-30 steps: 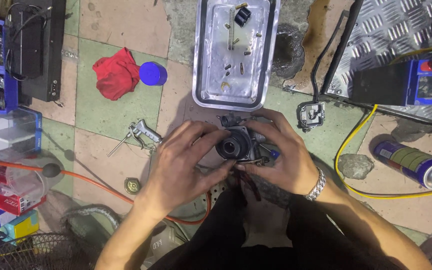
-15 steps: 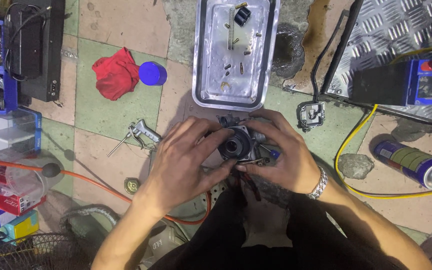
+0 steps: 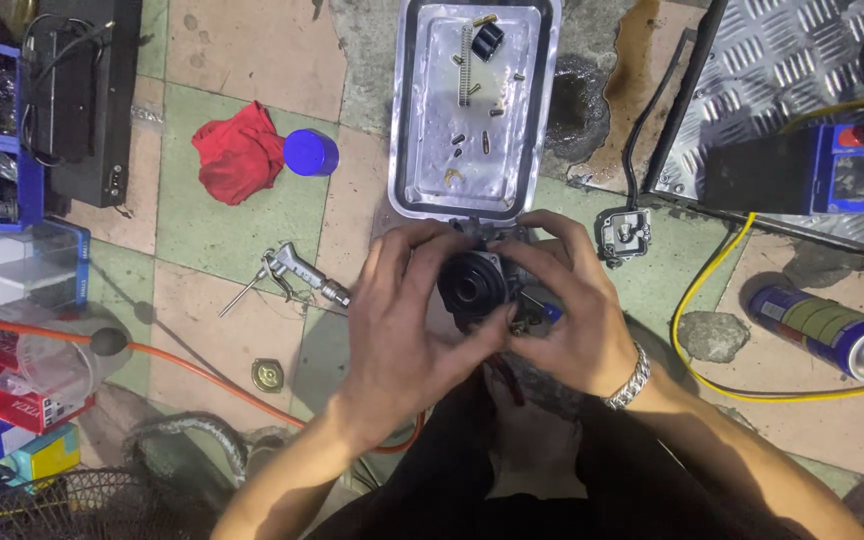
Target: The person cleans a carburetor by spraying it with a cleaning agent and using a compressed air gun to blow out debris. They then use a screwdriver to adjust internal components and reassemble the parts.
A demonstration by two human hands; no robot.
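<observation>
Both hands were closed on the carburettor body (image 3: 474, 285) just below the metal tray (image 3: 412, 120), left hand (image 3: 402, 320) cradling, right hand (image 3: 572, 320) working its side; mid-strip-down, seemingly, calling for careful fingertip work.

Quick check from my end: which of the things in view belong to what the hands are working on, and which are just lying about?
In hand:
left hand and right hand, both gripping the carburetor body
metal tray of small parts just beyond
float bowl beside it

Lying about:
red rag
blue cap
air blow gun
spray can
stone
</observation>
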